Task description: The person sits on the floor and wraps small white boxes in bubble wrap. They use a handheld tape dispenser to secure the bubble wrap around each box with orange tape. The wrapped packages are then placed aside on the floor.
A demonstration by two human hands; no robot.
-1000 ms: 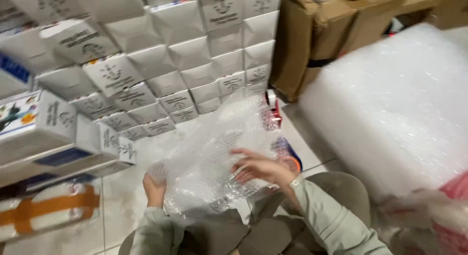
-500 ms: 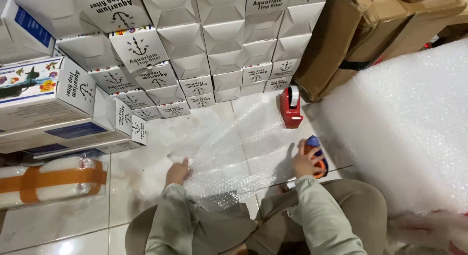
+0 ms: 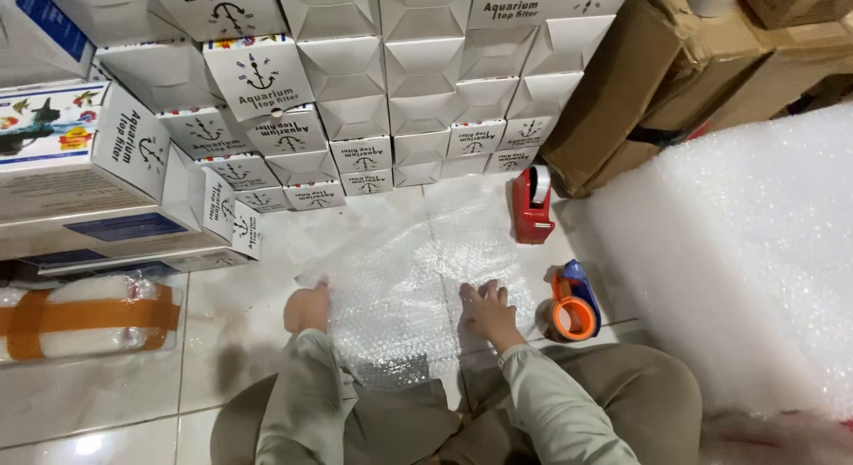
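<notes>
A clear sheet of bubble wrap lies spread flat on the white tiled floor in front of my knees. My left hand rests on its left edge, fingers curled on the sheet. My right hand presses flat on the sheet's right part, fingers apart, holding nothing. Just right of that hand lies an orange and blue tape dispenser. A red tape dispenser stands farther back beside the sheet's far corner.
A wall of stacked white cartons rises behind the sheet, with larger printed boxes at the left. Brown cardboard boxes stand at the back right. A big bubble wrap roll fills the right. An orange-taped bundle lies at the left.
The bubble wrap, held up a second ago, now lies flat on the floor. My right hand left the orange tape dispenser and moved left onto the sheet.
</notes>
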